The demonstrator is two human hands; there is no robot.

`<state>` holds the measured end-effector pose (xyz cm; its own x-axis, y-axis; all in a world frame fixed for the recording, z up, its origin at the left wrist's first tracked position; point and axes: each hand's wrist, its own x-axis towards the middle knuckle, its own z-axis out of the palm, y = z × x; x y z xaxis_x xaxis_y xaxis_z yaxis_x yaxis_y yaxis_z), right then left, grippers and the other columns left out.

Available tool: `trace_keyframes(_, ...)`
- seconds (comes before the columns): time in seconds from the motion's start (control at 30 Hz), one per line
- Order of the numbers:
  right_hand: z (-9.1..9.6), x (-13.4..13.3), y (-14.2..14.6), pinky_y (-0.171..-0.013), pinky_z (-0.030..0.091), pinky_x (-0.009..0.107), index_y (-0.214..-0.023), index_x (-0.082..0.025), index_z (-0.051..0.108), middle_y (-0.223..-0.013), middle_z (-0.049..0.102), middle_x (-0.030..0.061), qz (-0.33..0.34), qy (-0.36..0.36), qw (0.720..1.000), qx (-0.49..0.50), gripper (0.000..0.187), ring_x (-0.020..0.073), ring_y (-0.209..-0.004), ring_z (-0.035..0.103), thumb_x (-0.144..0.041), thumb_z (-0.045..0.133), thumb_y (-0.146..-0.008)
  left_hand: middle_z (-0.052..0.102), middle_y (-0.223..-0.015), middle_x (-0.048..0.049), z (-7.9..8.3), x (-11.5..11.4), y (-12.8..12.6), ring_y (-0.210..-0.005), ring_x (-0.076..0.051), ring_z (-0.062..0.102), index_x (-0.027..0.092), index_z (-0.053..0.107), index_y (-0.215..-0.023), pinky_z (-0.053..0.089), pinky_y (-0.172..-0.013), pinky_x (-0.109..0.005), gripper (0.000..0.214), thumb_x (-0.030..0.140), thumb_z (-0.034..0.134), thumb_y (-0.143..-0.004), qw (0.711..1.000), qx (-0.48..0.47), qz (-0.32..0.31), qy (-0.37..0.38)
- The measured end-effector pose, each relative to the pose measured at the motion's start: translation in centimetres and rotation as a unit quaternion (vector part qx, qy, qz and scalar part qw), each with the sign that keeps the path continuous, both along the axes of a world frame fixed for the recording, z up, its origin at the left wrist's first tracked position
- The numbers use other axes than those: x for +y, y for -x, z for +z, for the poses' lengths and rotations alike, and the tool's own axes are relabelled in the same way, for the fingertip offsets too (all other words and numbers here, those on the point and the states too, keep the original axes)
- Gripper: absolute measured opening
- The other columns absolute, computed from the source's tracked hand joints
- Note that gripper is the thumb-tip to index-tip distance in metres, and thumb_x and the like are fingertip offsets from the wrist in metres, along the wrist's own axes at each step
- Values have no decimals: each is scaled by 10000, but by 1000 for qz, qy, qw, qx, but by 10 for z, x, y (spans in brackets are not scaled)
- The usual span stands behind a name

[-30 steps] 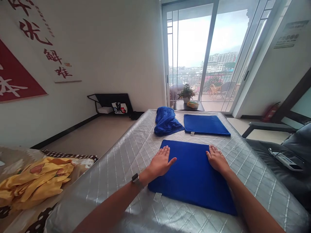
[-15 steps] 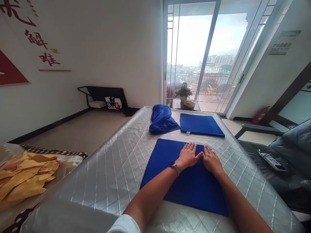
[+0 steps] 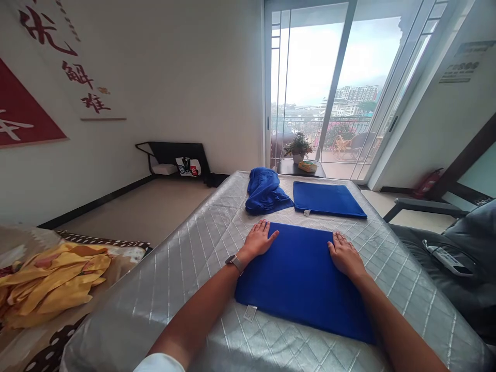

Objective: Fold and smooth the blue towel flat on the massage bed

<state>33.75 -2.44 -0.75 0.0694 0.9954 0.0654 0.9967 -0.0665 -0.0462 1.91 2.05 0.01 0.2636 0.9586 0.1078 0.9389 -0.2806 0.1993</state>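
On quilted silver cover (image 3: 186,263), my L hand (image 3: 258,241) is back at blue cloth (image 3: 298,279) L edge, R hand (image 3: 346,254) opp: both flat, pinching nothing, so cloth's spanned

The left hand (image 3: 260,240) hides the far left corner of the near blue cloth (image 3: 298,279); the right hand (image 3: 346,256) and right forearm (image 3: 399,320) hide much of its right edge. The right forearm and the left sleeve (image 3: 158,363) run out at the bottom, where the silver quilted cover (image 3: 186,274) is also cut off. Print on the white label (image 3: 250,313) is too small to read. The left edge crops the red banner (image 3: 27,111) and the yellow cloth (image 3: 58,279), the top edge the calligraphy scroll (image 3: 112,103), the right edge the black armchair (image 3: 411,235). The wall notice (image 3: 463,67) is too blurred to make out.
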Motion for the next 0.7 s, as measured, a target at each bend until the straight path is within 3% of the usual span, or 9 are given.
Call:
trace_keyframes(0.2,-2,2,-4,-1209,204,441,-1543,-9,260,-1617,245,155,14,4,1000,-2,662,241,-1500,202,-378,171,-1000,271,-1599,-190,-5,3,14,-1497,-279,217,51,325,-1528,170,-1221,-437,780,619,179,-1013,1000,-23,5,-5)
trace_keyframes(0.5,-4,6,-17,-1209,223,435,-1526,-46,331,-1605,295,133,21,-21,998,52,639,230,-1485,254,-382,171,-1008,319,-1586,-161,-7,6,24,-1483,-253,266,106,374,-1511,175,-1218,-422,639,519,267,-1036,997,-74,-16,-11)
trace_keyframes(0.7,1,6,-25,-1192,269,404,-1485,-106,434,-1554,408,119,8,-60,994,95,590,223,-1447,342,-376,212,-1009,466,-1513,-139,-3,16,33,-1425,-216,388,116,518,-1410,248,-1188,-358,511,411,317,-1044,987,-158,16,-18)
